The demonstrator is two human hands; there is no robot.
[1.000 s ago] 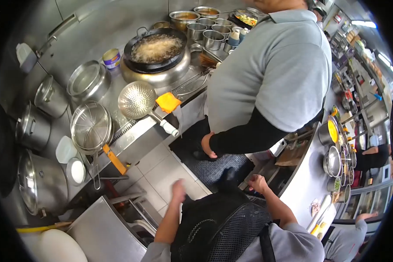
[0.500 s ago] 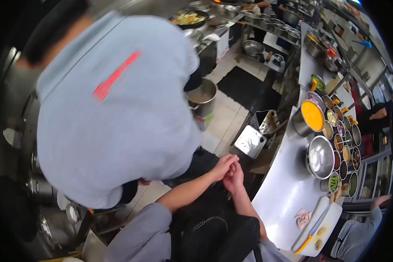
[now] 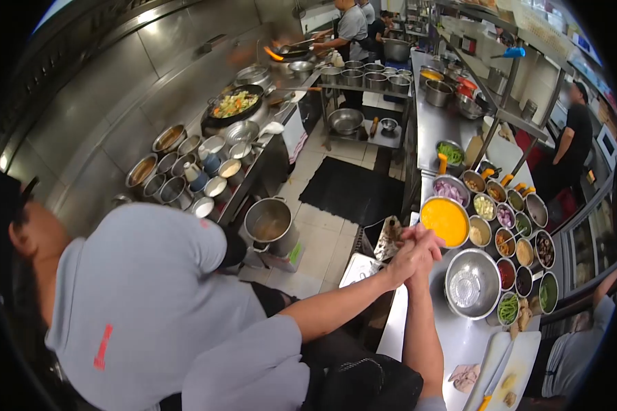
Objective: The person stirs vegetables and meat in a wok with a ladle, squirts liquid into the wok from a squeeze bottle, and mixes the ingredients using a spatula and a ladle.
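- The hands (image 3: 417, 252) are pressed together, fingers overlapping, at the counter (image 3: 459, 339) edge; whether anything lies between the palms, I cannot tell.
- The co-worker's grey shirt (image 3: 151, 281) fills the left side, with a red mark (image 3: 103, 347) on its back; any lettering there is too small to read. The lower body is partly hidden by the wearer's arm and sleeve.
- On the counter, a board (image 3: 526, 364) carries a knife (image 3: 503, 366), cut off at the bottom; a pale pink piece (image 3: 465, 377) lies beside it, hard to identify.
- Past these stands a steel bowl (image 3: 472, 284).
- The pot of orange liquid (image 3: 445, 220) sits on the counter just beyond the hands, which cover part of its rim; contact is unclear.
- Small pots of ingredients (image 3: 505, 217) crowd to its right, their contents partly indistinct.
- A deep pot (image 3: 268, 220) stands low, left of the hands; the green patch (image 3: 295, 253) below it is unreadable.
- Farther off, a wok (image 3: 236, 105) holds chopped vegetables.
- At the back, people (image 3: 353, 26) by a flame (image 3: 273, 54) are partly cut off.
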